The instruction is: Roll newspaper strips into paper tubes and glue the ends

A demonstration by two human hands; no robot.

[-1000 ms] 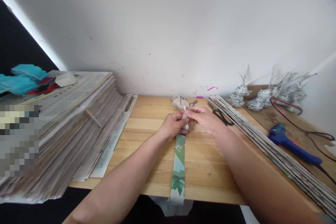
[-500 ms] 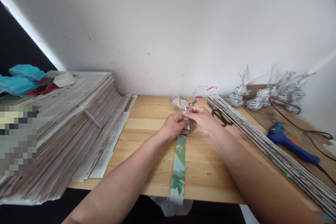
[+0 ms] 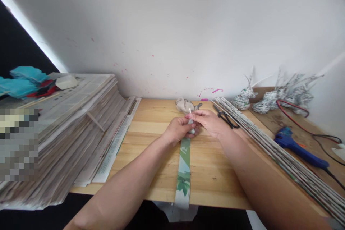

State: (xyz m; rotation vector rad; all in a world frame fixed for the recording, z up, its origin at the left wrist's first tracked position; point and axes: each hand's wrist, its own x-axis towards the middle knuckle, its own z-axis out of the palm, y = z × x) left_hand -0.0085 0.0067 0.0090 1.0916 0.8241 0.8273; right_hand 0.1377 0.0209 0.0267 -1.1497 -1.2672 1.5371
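Observation:
A long green and white paper strip (image 3: 183, 172) runs from under my hands to the front edge of the wooden table (image 3: 151, 115), its near end hanging slightly over. My left hand (image 3: 178, 129) is closed on the strip's far end, which is rolled narrow. Beside it, my right hand (image 3: 206, 120) pinches the same rolled part, with a thin white tip sticking up between the fingers. Behind my hands lie a crumpled beige cloth (image 3: 185, 105) and, to the right, black scissors (image 3: 228, 119).
A tall newspaper stack (image 3: 88, 115) fills the left side, with blue masks (image 3: 27, 79) on top. Rolled paper sticks (image 3: 269, 147) cross the right side. Beyond them are a blue glue gun (image 3: 299, 149), its cable, and woven paper figures (image 3: 265, 101).
The strip's near end has shifted slightly. My fingers have moved a little around the rolled part, and both hands still hold it.

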